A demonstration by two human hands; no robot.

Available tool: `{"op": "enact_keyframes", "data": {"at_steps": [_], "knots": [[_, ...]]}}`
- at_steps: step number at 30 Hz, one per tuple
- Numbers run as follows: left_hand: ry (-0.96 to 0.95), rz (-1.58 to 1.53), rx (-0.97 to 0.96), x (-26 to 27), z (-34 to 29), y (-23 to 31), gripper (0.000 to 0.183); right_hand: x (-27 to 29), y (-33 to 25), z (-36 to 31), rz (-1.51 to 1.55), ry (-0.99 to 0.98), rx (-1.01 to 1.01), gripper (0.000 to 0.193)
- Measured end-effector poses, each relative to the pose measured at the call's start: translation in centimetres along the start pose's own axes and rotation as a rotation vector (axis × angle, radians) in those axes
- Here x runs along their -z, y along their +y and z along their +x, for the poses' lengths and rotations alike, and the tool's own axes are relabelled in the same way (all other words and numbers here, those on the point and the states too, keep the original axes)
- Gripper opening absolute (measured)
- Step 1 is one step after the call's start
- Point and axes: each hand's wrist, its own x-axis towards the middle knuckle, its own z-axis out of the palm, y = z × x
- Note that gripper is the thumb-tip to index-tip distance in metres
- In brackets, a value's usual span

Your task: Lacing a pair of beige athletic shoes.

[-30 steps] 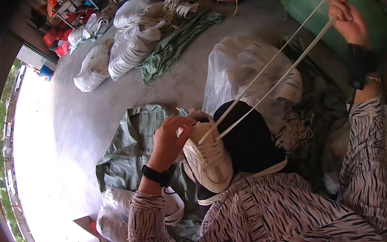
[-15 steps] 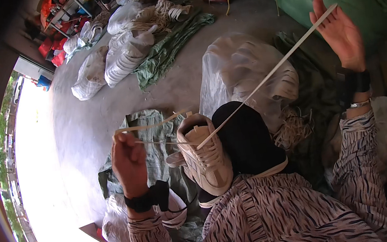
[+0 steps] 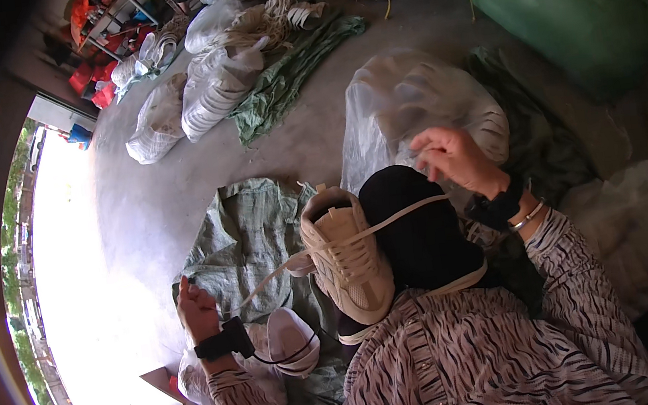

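The beige lace-up sneaker (image 3: 350,268) sits on the left side of the black-covered lap (image 3: 413,236), its sole mostly hidden. The flat lace (image 3: 406,213) crosses it toward both hands; whether either grips it, I cannot tell. Open concrete floor (image 3: 281,151) stretches from the green woven sheet's (image 3: 243,233) upper edge to the plastic bags (image 3: 210,95). The hands are well apart: left hand (image 3: 197,309) curled by the sheet's left edge, right hand (image 3: 463,161) loosely bent near the lap's right edge.

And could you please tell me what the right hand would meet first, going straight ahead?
The right hand would probably meet the clear plastic bag first, though depth is unclear and it might pass above.
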Motion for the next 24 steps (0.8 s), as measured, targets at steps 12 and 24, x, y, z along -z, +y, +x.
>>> {"op": "enact_keyframes", "data": {"at_steps": [12,24], "knots": [[-0.558,0.989,-0.627,-13.8,-12.1,-11.0,0.015,-8.6,0.3,-1.8,-0.620,-0.186,0.419,0.009],[-0.464,0.737,-0.489,-11.8,-14.1,-9.5,0.017,-10.5,0.0,-2.0,-0.826,-0.312,0.560,0.011]]}}
